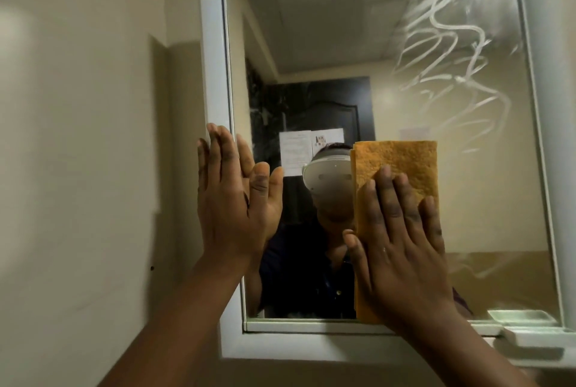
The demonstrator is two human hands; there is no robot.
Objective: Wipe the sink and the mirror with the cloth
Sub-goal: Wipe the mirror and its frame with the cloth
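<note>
Cloth (pixel 396 168) flat under right hand (pixel 405 249) — lower edge hidden; left hand (pixel 230 199) open-palmed on mirror (pixel 343 28); no grip closed.

Orange, nubbly-textured cloth (pixel 402 168) under the right hand (pixel 402 249). White frame (pixel 215 74) beside the left hand (pixel 232 199). Whitish zigzag smear streaks (pixel 448 52) above the right hand. Cream wall (pixel 93 137) left of the left hand.
</note>
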